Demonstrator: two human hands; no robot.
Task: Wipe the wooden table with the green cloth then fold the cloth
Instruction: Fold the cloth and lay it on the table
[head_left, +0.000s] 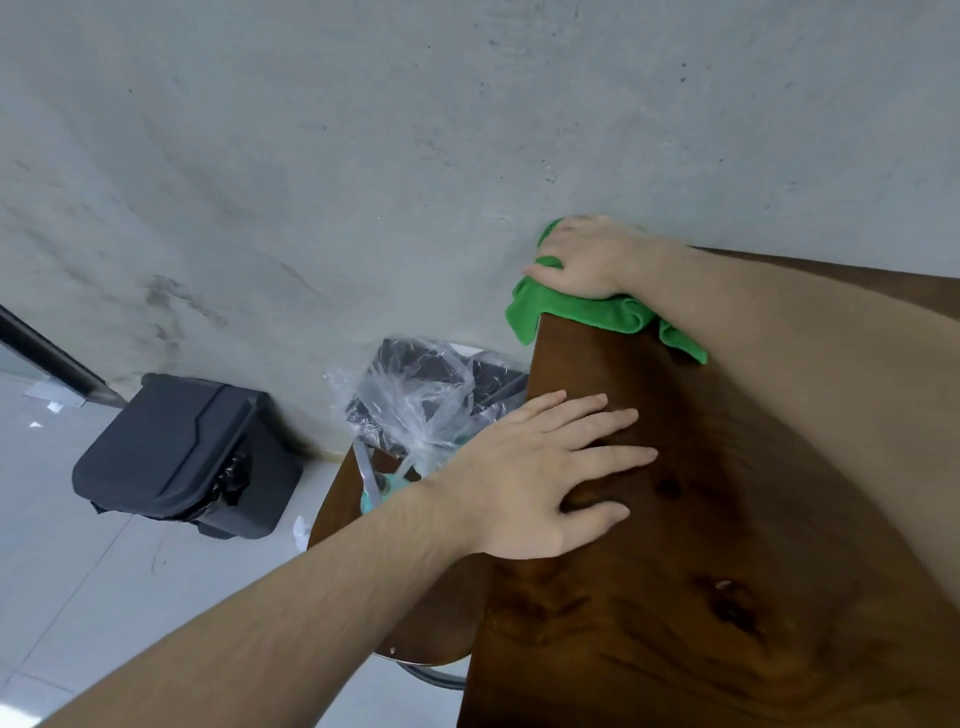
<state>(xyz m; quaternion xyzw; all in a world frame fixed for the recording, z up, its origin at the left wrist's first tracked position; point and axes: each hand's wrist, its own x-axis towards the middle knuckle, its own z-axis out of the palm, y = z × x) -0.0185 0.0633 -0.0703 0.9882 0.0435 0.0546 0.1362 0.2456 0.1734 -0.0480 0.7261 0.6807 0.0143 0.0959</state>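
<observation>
The dark wooden table (701, 519) fills the lower right. At its far left corner, against the grey wall, lies the bunched green cloth (587, 312), partly hanging over the edge. My right hand (592, 257) presses down on the cloth, fingers curled over its far side. My left hand (550, 473) lies flat on the tabletop near the left edge, fingers spread, holding nothing.
A grey concrete wall (363, 156) runs behind the table. Left of the table stand a black lidded bin (182, 457) on the pale tiled floor and a bin with a clear plastic bag (415, 400). A round wooden stool (415, 597) sits below the table's left edge.
</observation>
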